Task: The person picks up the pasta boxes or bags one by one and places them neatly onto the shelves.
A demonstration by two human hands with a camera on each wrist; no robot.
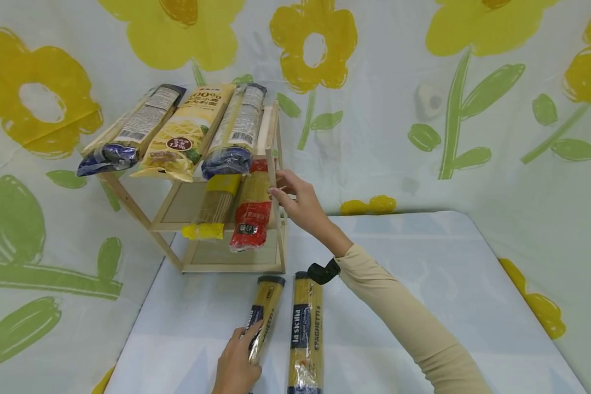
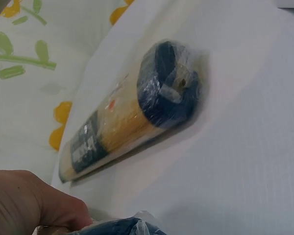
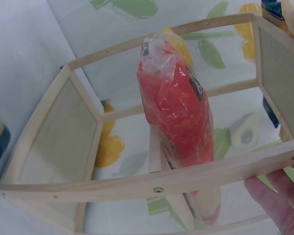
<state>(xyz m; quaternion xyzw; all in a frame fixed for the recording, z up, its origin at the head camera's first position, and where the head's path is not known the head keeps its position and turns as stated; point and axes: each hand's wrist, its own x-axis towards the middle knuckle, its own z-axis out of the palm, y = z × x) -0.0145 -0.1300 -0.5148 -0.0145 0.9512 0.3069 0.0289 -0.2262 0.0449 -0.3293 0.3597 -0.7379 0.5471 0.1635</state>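
Observation:
My left hand [image 1: 237, 358] grips a spaghetti pack [image 1: 271, 295] with dark blue ends, just above or on the table in front of the rack. In the left wrist view only this pack's crinkled blue end [image 2: 120, 227] shows. A second spaghetti pack [image 1: 305, 328] lies to its right. My right hand [image 1: 302, 202] holds the right front post of a wooden shelf rack [image 1: 233, 268], thumb in front; the right wrist view shows its fingers [image 3: 277, 196] against the post. Beside it, a red pasta pack [image 1: 251, 219] and a yellow-ended noodle pack [image 1: 219, 202] lie on the middle shelf.
On the top shelf lie a blue-ended pack [image 1: 145, 120], a yellow pasta pack [image 1: 187, 131] and another blue-ended pack [image 1: 236, 128], their ends jutting over the front edge. White cloth [image 1: 399, 246] covers the table. A flower-printed curtain [image 1: 374, 126] hangs behind.

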